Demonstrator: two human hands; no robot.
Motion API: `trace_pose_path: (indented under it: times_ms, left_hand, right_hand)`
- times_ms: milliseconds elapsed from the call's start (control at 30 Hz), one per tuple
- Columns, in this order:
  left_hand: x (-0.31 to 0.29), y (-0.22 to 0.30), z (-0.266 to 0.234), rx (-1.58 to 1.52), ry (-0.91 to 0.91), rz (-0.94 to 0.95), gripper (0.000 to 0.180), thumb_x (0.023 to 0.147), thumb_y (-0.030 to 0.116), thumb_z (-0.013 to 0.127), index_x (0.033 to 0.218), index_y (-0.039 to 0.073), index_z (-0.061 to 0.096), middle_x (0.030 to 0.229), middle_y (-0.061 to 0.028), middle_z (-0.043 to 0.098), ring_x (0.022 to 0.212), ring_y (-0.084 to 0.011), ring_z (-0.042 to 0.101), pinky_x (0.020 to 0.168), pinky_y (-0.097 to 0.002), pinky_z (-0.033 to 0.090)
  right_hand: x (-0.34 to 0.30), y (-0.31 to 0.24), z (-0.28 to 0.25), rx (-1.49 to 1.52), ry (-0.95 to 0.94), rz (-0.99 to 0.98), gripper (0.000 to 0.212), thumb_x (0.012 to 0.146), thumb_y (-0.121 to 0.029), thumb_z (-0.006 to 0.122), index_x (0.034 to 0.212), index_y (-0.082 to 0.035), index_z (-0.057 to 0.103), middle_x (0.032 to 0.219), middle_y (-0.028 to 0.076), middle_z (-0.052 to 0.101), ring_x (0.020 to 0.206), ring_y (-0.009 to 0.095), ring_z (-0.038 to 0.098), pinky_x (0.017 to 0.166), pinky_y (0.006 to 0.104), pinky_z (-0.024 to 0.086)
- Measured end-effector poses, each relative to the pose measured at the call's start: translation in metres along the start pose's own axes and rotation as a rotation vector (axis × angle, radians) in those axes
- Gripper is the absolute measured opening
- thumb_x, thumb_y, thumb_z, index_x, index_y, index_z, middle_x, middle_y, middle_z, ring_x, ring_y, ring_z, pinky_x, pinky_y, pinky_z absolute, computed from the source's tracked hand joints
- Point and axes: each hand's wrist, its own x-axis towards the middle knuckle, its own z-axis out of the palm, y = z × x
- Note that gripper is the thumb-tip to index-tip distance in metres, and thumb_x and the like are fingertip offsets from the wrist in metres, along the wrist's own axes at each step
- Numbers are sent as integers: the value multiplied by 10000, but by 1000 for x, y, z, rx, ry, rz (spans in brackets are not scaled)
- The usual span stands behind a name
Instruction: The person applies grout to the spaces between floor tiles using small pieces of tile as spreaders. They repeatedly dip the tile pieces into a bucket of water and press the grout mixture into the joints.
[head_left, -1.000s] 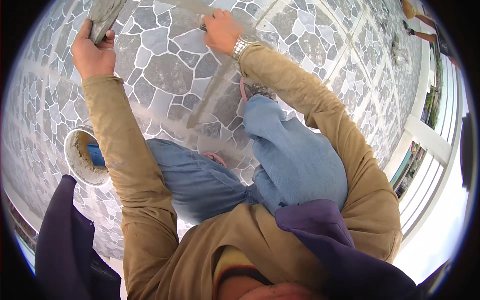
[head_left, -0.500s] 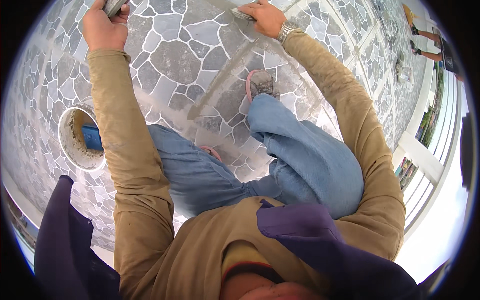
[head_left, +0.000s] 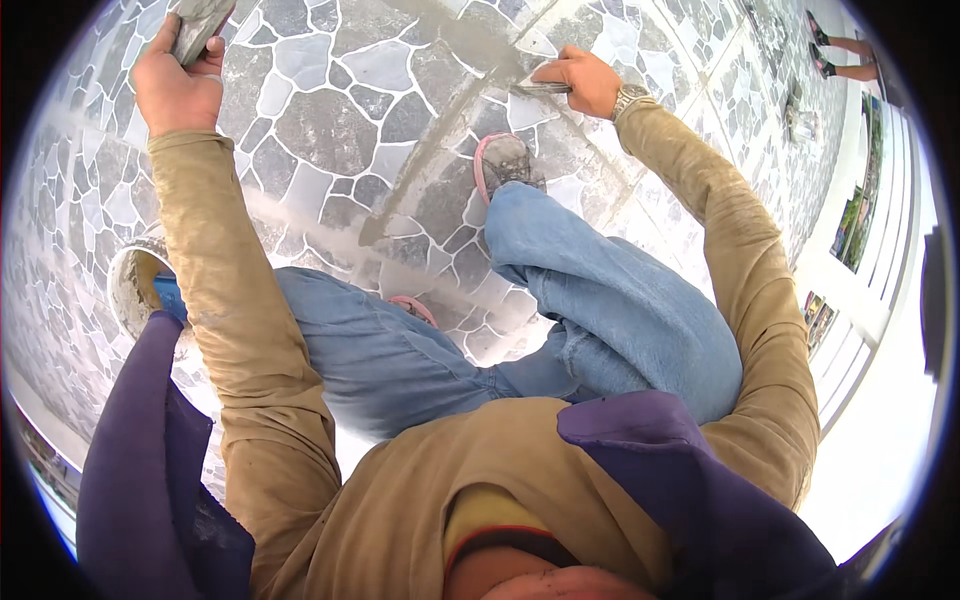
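Note:
At the upper left, my left hand [head_left: 180, 92] is closed around a flat grey piece smeared with mortar [head_left: 203, 25]; its far end runs out of view. My right hand [head_left: 588, 82] grips a thin, flat scraper-like blade [head_left: 541, 88], held low over the patterned floor tiles [head_left: 325, 130], close to where two grout joints meet. A grey grout joint [head_left: 425, 165] runs diagonally from there toward my feet. Both forearms reach forward in tan sleeves, with a watch on the right wrist.
A mortar-crusted bucket [head_left: 128, 290] with a blue object [head_left: 170, 296] inside stands left of my left forearm, partly covered by dark purple cloth [head_left: 140, 440]. My shoe [head_left: 508, 163] rests beside the joint. Another person's legs [head_left: 850, 60] show far right, near white railings [head_left: 845, 350].
My right hand with the blade has come nearer to me and rightward, onto the joint crossing. The left hand has shifted slightly left and nearer, still holding the grey piece.

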Motion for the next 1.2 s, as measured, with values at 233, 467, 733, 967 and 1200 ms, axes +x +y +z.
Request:
trace_pose_path:
  times_ms: [233,467,733,967,1200]
  left_hand:
    - [28,-24,-31,1002,-171,505,546,862,63,702,1356,-96,531,1237,-177,654,1070,-195,645,869,-313,545]
    - [-6,-12,-9,1308,-214,650,499,888,-14,647,1362,-103,518,1253,-165,584,1018,-263,610,771,-353,568]
    - [-15,-1,17,-11,-123,-55,191,986,221,545,1068,75,636,965,-34,692,775,-109,641,506,-224,455]
    - [-21,10,13,-38,-57,-55,199,983,229,546,1063,73,640,950,-29,693,762,-109,638,492,-218,453]
    - [-27,-15,10,81,-108,-242,294,1011,167,522,1198,-45,603,1099,-128,660,851,-250,665,631,-271,559]
  right_hand:
    - [30,-38,-5,163,313,46,668,678,67,572,1302,-162,641,1243,34,676,1057,304,574,963,385,494]
    - [12,-112,44,12,311,86,564,697,-70,694,1253,-127,614,1281,16,615,1097,275,545,908,393,484]
    - [32,-89,15,84,396,283,433,740,-91,645,1172,-106,642,1118,71,688,1026,332,579,832,438,527]
    - [25,-164,28,206,278,95,442,709,-60,639,1149,-90,667,1148,107,692,1014,341,588,830,400,532]
    - [47,-143,-88,1319,544,393,496,780,-5,645,1275,-25,664,930,3,709,788,86,603,724,252,490]
